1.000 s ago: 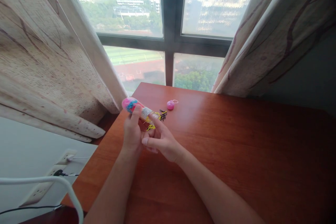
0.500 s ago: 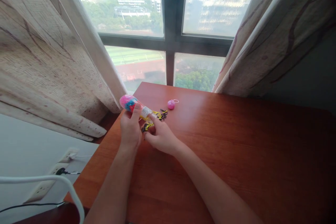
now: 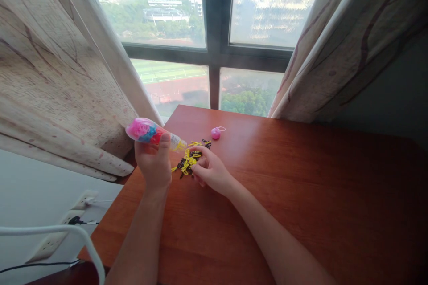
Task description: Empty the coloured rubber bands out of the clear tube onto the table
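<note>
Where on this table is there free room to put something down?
Bare table lies between the forearms, and right of the pink ball and right forearm. It is crowded at the yellow and black bands, right hand and bottle.

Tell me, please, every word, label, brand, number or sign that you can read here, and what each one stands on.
No text can be read.
Pale label on the clear bottle in the left hand: fine print, too small and blurred to read.
Wall sockets: no lettering can be made out.
Buildings outside: too far and hazy to make out any sign.
</note>
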Demonstrator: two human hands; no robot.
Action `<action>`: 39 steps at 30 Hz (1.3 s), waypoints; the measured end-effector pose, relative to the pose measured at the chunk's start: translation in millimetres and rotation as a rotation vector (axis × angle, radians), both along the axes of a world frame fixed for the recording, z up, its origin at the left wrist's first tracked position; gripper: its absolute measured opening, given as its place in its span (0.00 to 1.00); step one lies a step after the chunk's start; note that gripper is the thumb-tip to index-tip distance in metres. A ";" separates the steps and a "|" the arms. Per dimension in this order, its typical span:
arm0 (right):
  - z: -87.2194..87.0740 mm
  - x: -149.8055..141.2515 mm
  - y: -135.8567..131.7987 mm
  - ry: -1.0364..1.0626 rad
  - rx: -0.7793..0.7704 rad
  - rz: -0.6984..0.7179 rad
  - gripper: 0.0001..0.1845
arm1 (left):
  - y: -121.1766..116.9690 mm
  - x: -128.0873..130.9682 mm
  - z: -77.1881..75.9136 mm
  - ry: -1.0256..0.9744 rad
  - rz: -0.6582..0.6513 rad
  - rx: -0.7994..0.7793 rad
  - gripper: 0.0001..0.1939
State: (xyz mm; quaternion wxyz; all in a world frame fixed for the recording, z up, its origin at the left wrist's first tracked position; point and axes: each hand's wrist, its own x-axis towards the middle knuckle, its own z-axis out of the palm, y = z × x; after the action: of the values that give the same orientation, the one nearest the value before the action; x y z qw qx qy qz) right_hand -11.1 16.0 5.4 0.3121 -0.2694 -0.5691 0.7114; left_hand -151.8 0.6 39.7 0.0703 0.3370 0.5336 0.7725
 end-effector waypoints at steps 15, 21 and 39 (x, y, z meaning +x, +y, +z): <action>-10.5 6.1 10.5 -0.244 0.406 -0.303 0.16 | 1.8 1.8 -10.3 0.081 -0.137 -0.158 0.17; -10.6 6.5 11.3 -0.253 0.400 -0.297 0.15 | 1.4 0.8 -9.6 0.069 -0.098 -0.180 0.16; -9.8 21.5 26.0 -0.309 0.402 -0.442 0.15 | -10.7 2.3 1.9 0.065 -0.102 -0.112 0.16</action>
State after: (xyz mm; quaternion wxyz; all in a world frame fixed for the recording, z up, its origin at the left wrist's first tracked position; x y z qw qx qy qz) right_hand 10.4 42.1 -4.4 0.4157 -0.4242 -0.6664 0.4508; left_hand -149.5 -10.1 41.6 0.1108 0.3844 0.5600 0.7255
